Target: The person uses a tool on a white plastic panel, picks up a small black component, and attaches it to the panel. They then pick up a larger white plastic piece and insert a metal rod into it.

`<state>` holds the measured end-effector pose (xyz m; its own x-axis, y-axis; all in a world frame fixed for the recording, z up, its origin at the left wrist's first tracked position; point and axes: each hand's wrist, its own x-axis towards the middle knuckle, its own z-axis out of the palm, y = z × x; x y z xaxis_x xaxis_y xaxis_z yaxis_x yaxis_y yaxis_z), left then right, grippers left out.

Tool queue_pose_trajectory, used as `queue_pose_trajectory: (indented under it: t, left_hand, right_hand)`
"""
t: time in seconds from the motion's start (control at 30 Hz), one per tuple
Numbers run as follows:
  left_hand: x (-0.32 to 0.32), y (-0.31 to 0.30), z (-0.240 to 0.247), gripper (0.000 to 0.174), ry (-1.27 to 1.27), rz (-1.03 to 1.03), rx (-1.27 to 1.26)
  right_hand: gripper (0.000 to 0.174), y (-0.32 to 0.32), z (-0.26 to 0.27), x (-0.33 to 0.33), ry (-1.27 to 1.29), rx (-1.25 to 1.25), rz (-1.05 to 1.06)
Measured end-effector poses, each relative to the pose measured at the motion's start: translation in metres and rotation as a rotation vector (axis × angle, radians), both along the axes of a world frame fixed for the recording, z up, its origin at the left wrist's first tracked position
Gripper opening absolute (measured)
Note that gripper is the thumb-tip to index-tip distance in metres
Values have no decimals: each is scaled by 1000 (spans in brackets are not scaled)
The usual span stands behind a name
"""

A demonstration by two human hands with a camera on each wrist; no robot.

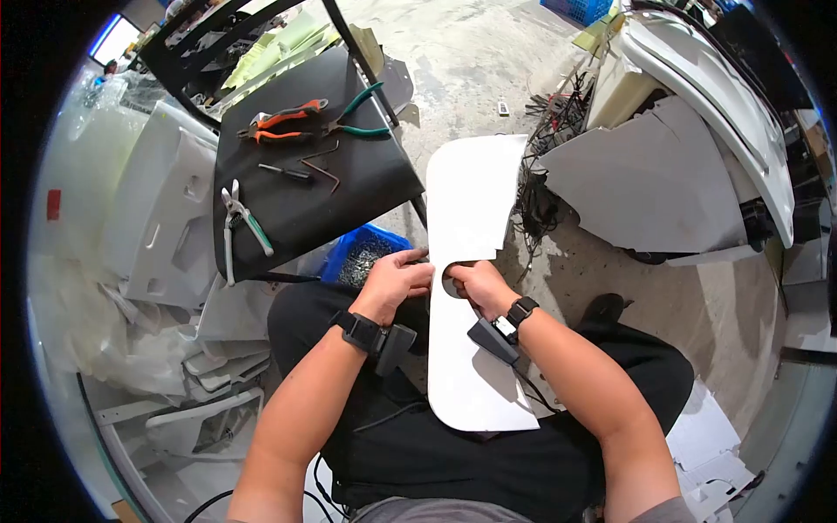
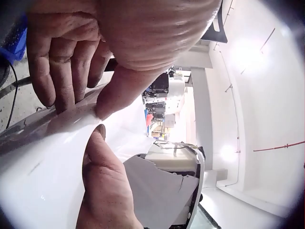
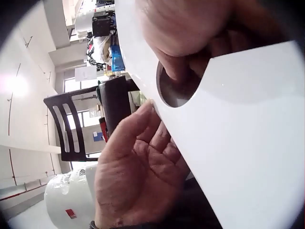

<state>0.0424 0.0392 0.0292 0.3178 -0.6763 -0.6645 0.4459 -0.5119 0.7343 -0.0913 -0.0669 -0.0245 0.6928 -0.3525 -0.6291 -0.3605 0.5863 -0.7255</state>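
Note:
A long white panel (image 1: 475, 200) with rounded left corners lies across the lap, a round cutout near its middle. The left hand (image 1: 397, 283) grips the panel's left edge beside the cutout, thumb on the near face and fingers behind, as the left wrist view shows at the hand (image 2: 86, 52). From the other side the right hand (image 1: 482, 286) reaches into the cutout (image 3: 174, 98); in the right wrist view the right hand (image 3: 190, 28) has its fingers curled into the hole, tips hidden behind the panel.
A black chair seat (image 1: 305, 200) at the left holds orange-handled pliers (image 1: 283, 122), green-handled pliers (image 1: 357, 118), hex keys, a screwdriver and cutters (image 1: 244, 228). Below it is a blue bin (image 1: 366, 253) of small metal parts. Cables (image 1: 540, 192) and broken panels (image 1: 649, 174) lie at the right.

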Motion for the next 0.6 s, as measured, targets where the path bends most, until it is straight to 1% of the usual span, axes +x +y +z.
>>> queue_pose_trajectory:
  t: [0.03,0.07,0.1,0.17,0.2,0.23,0.3,0.43,0.5,0.53,0.6]
  left_hand:
    - [0,1,0,51,4,15,-3]
    - [0,2,2,47,38,15,-22]
    - [1,3,3,43,69,19,-42]
    - [1,4,0,40,62,31,-35]
    - [0,3,0,38,52,22,-26]
    - [-3,2,1,34,52,83,-28]
    - [-2,3,-5,33,58,97,-41]
    - [-1,2,-7,31,53,102,-62]
    - [-2,1,-6,31,37,102,-59]
    - [-2,2,-8,31,45,107,-72]
    - [1,4,-7,31,28,24,-43]
  right_hand:
    - [13,0,-10,1,23,6,-14]
    - [17,0,-8,3,46,13,-25]
    - [17,1,-7,3,48,9,-5]
    - [14,4,0,2,-15,62,-89]
    - [14,5,1,3,-12,57,-71]
    - [13,6,2,3,-21,48,-97]
    - [16,7,9,4,-4,6,-113]
    - [17,9,12,4,-17,14,-110]
    - [17,15,13,7,-50,39,-212]
    - [17,15,15,8,14,21,-203]
    - [16,9,-2,6,-3,1,-77]
